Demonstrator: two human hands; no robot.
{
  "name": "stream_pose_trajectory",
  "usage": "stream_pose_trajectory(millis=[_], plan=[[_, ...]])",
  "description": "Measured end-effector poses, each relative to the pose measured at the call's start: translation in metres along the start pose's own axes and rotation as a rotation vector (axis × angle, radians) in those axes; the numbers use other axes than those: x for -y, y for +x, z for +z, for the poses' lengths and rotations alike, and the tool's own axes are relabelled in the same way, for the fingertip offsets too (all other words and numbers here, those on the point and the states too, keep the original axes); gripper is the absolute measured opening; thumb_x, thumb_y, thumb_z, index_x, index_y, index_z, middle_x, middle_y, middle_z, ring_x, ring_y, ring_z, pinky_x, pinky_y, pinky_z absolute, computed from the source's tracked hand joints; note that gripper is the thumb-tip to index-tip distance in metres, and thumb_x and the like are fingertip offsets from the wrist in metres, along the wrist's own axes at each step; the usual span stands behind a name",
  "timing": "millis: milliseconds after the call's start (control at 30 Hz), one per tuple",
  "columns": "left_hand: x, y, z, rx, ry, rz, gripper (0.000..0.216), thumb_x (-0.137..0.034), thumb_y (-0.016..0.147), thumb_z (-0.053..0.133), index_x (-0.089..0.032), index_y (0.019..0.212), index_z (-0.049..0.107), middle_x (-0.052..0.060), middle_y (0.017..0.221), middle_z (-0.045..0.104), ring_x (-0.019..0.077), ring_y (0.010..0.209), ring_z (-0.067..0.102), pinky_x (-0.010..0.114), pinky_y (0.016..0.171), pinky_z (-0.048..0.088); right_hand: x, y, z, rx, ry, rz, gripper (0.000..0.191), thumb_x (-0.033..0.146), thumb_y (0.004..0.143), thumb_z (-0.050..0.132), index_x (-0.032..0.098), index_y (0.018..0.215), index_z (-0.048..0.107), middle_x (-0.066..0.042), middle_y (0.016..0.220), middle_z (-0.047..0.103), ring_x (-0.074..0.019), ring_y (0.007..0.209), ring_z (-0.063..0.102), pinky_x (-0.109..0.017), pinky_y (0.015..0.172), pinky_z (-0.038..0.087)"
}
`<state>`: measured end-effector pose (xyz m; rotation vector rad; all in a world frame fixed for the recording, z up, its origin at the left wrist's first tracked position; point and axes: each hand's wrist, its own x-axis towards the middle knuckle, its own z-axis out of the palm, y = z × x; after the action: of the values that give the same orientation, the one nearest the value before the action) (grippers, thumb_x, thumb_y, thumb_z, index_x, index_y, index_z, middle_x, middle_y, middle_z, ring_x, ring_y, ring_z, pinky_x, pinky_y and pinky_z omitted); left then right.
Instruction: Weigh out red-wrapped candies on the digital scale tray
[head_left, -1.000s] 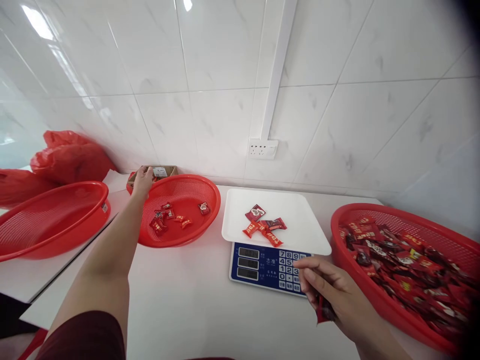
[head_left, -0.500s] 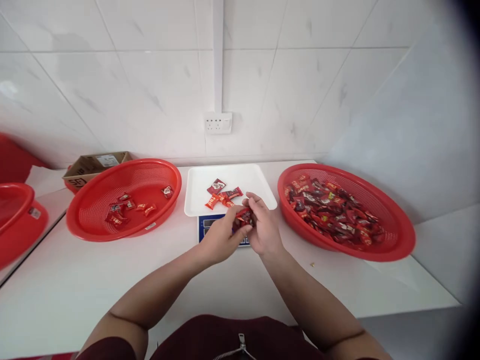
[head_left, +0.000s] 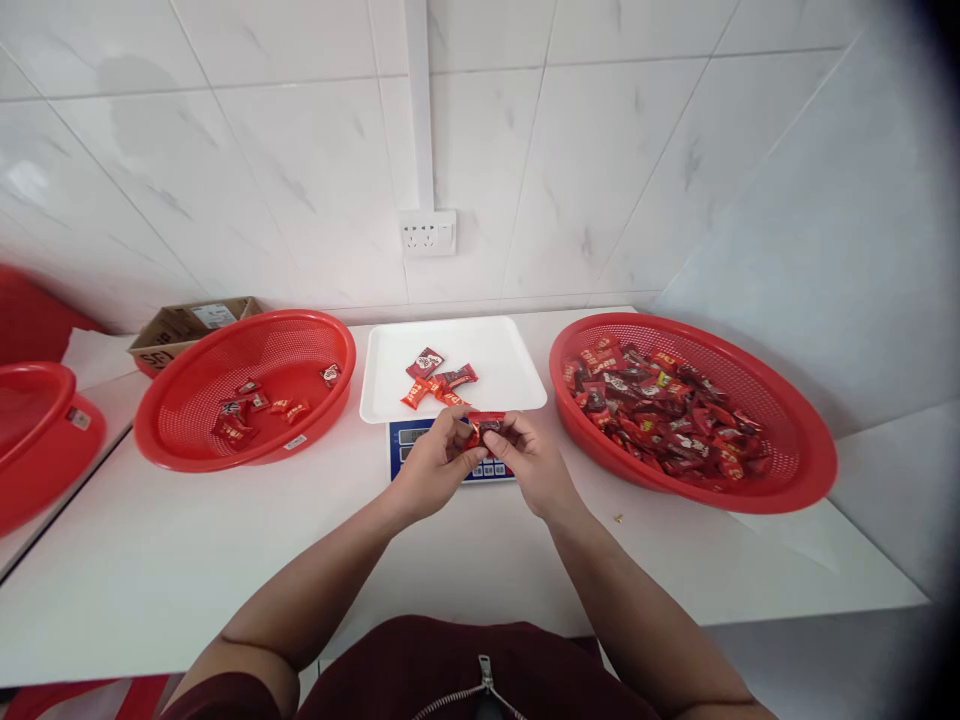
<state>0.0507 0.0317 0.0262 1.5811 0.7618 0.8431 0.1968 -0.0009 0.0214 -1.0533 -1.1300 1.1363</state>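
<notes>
My left hand (head_left: 435, 465) and my right hand (head_left: 529, 462) meet over the blue keypad of a weighing scale (head_left: 442, 455). Both pinch one small red candy wrapper (head_left: 486, 424) between their fingertips. Just beyond it, the scale's white tray (head_left: 510, 355) carries several wrapped red candies (head_left: 439, 378). A wide red basket (head_left: 787, 480) on the right is heaped with several wrapped candies. A second red basket (head_left: 300, 335) on the left has only a few candies on its bottom.
A cardboard box (head_left: 184, 325) sits behind the left basket. Another red basket (head_left: 37, 420) shows at the far left edge. A wall socket (head_left: 427, 232) hangs above the scale. A tiny scrap (head_left: 618, 518) lies on the white counter (head_left: 225, 560).
My left hand came back from the box behind the left basket and joined my right hand at the scale. Both now hold one candy, lifted slightly toward the tray. The view swung right and down.
</notes>
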Motion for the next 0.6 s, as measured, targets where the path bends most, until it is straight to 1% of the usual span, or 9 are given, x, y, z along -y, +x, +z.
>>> stream_pose_trajectory(millis=[133,233,267,333,433,500,533,600], plan=[[-0.001,-0.002,0.0,0.008,0.02,0.018,0.033,-0.029,0.085,0.053,-0.023,0.116,0.045,0.001,0.082,0.054,0.0143,0.076,0.054,0.027,0.068,0.045,0.003,-0.001,0.004,-0.01,0.07,0.039,0.022,0.041,0.076,0.061,0.021,0.084,0.058,-0.001,0.079,0.063,-0.0162,0.076,0.059,-0.032,0.071,0.05],[-0.006,-0.001,-0.006,0.012,0.084,0.024,0.034,-0.026,0.084,0.052,-0.024,0.117,0.043,0.0,0.079,0.055,0.0139,0.074,0.054,0.027,0.069,0.044,0.004,-0.001,0.0,-0.032,0.047,0.078,0.024,0.043,0.075,0.062,0.02,0.082,0.058,-0.002,0.083,0.063,-0.0161,0.078,0.059,-0.03,0.069,0.05],[-0.008,0.001,-0.009,-0.001,0.11,0.03,0.034,-0.025,0.083,0.053,-0.024,0.116,0.043,0.0,0.08,0.057,0.0142,0.075,0.055,0.028,0.07,0.043,0.004,-0.001,-0.003,-0.047,0.03,0.084,0.025,0.044,0.075,0.062,0.02,0.083,0.058,-0.003,0.085,0.064,-0.0165,0.08,0.059,-0.029,0.067,0.051],[-0.012,0.008,-0.018,-0.066,0.188,0.061,0.027,-0.024,0.081,0.054,-0.023,0.107,0.047,0.001,0.085,0.061,0.0153,0.077,0.057,0.029,0.072,0.043,0.002,-0.002,-0.009,-0.097,-0.006,0.082,0.026,0.045,0.077,0.06,0.02,0.084,0.059,-0.004,0.087,0.064,-0.0174,0.082,0.059,-0.029,0.065,0.051],[-0.019,0.031,-0.036,-0.206,0.392,0.121,0.014,-0.022,0.081,0.053,-0.023,0.095,0.053,0.001,0.088,0.063,0.0169,0.079,0.058,0.029,0.072,0.042,-0.001,-0.006,-0.018,-0.157,-0.03,0.086,0.024,0.043,0.077,0.06,0.02,0.083,0.058,-0.005,0.087,0.063,-0.0165,0.079,0.059,-0.028,0.062,0.05],[-0.021,0.052,-0.048,-0.271,0.553,0.136,0.013,-0.021,0.081,0.051,-0.023,0.093,0.055,0.002,0.088,0.063,0.0186,0.081,0.058,0.03,0.07,0.042,-0.002,-0.009,-0.021,-0.163,-0.031,0.098,0.023,0.042,0.077,0.06,0.02,0.084,0.058,-0.004,0.086,0.063,-0.0149,0.074,0.058,-0.027,0.06,0.05],[-0.021,0.062,-0.053,-0.28,0.638,0.131,0.015,-0.02,0.082,0.05,-0.023,0.095,0.056,0.003,0.088,0.063,0.0198,0.082,0.058,0.031,0.07,0.042,-0.003,-0.01,-0.022,-0.159,-0.034,0.102,0.024,0.042,0.077,0.06,0.02,0.084,0.058,-0.004,0.085,0.063,-0.0145,0.072,0.058,-0.027,0.059,0.05],[-0.02,0.079,-0.061,-0.259,0.796,0.122,0.019,-0.021,0.082,0.049,-0.022,0.1,0.056,0.006,0.089,0.063,0.0233,0.088,0.056,0.034,0.073,0.043,-0.003,-0.013,-0.024,-0.151,-0.049,0.104,0.024,0.042,0.078,0.06,0.019,0.085,0.059,-0.004,0.084,0.063,-0.0146,0.07,0.058,-0.028,0.059,0.05]])
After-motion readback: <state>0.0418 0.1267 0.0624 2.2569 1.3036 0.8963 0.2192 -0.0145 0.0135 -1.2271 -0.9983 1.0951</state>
